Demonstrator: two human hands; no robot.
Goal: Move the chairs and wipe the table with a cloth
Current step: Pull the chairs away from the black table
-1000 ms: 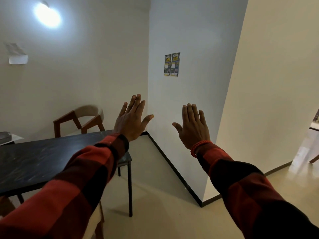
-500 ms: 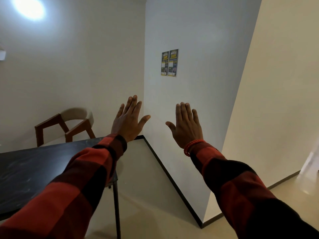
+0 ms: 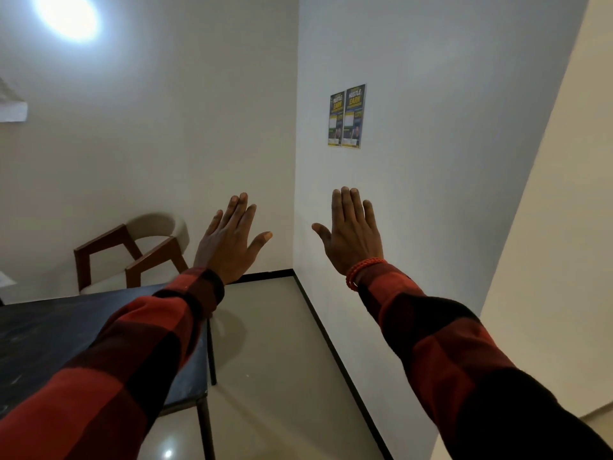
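While both hands, left hand and right hand, hover with fingers spread and empty, the wooden-armed chair behind the worktop looks stiff and fairly heavy, best gripped by its arms.

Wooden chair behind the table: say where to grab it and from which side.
Grip the chair by its two wooden armrests, probably from its open front, after rounding the table corner. The arms are bare, angled bars; the padded back curves against the wall. Both hands, left and right, are empty.

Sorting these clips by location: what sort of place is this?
Probably a small meeting or dining corner indoors: a dark table, a wooden armchair by the wall, and two posters.
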